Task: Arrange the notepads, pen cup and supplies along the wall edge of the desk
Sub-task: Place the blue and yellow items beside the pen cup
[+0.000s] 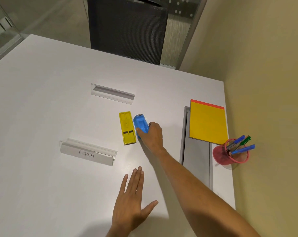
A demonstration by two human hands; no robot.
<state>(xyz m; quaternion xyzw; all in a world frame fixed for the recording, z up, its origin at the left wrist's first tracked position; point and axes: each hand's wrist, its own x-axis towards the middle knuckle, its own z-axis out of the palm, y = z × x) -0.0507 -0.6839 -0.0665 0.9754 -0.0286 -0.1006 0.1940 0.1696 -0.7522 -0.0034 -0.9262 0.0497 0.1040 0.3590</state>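
Note:
On the white desk [42, 100] my right hand [151, 134] reaches to the middle and grips a blue stapler-like tool [140, 124] by its near end. A yellow plastic tool [127, 128] lies flat just left of it, almost touching. A yellow notepad [208, 122] with a red top strip lies by the wall at the right. Just in front of the notepad stands a pink mesh pen cup [230, 153] holding several pens. My left hand [131, 202] rests flat on the desk near me, fingers apart, holding nothing.
Two clear acrylic name holders lie on the desk: one marked ALPHA [87, 152] at the left, one blank [112, 93] farther back. A grey cable hatch [197, 161] is set into the desk beside the notepad. A black mesh chair [127, 28] stands behind the far edge.

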